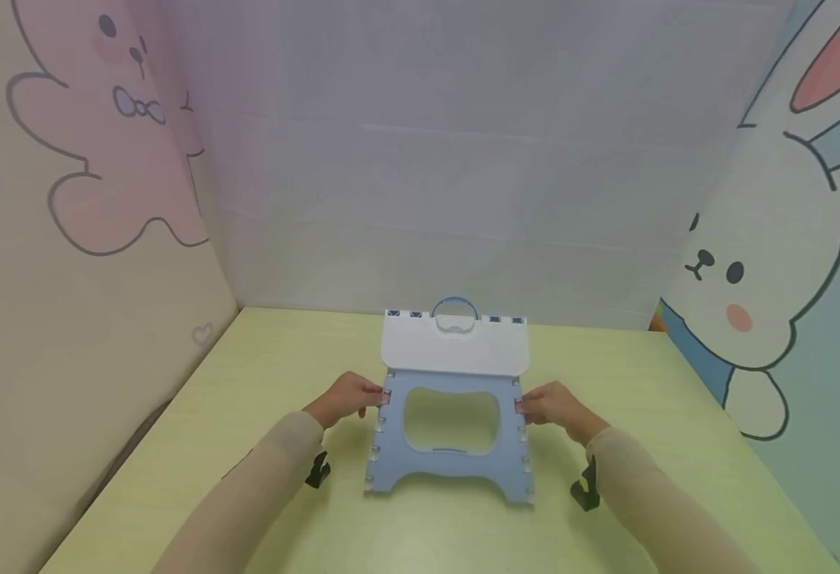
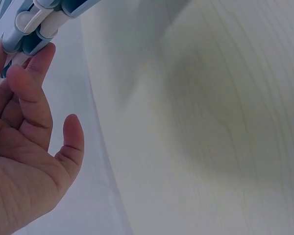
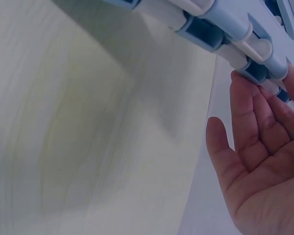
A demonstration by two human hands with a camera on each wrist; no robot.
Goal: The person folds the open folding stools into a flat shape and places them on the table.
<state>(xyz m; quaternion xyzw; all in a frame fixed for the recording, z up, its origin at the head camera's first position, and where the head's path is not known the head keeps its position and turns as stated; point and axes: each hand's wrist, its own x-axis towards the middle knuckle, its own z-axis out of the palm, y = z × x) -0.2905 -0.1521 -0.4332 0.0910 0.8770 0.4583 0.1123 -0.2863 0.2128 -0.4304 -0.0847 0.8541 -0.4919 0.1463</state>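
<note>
A folding step stool (image 1: 434, 462) in light blue and white is partly unfolded at the middle of the table. Its white panel (image 1: 456, 351) tilts back above the blue leg frame, and a blue carry handle (image 1: 454, 301) arches over the top. My left hand (image 1: 348, 399) pinches the stool's left side edge near the upper part of the frame. Opposite it, my right hand (image 1: 552, 406) pinches the right side edge. Close up, the left wrist view shows fingertips at the blue and white hinge knuckles (image 2: 36, 27); the right wrist view shows similar hinge knuckles (image 3: 245, 49) between thumb and fingers.
The pale yellow wood-grain table (image 1: 305, 343) extends around the stool. A pale sheet (image 1: 463, 199) hangs behind it. Side walls carry a pink bear picture (image 1: 104, 191) and a white rabbit picture (image 1: 743, 343). Black wrist straps (image 1: 585, 490) hang beneath the sleeves.
</note>
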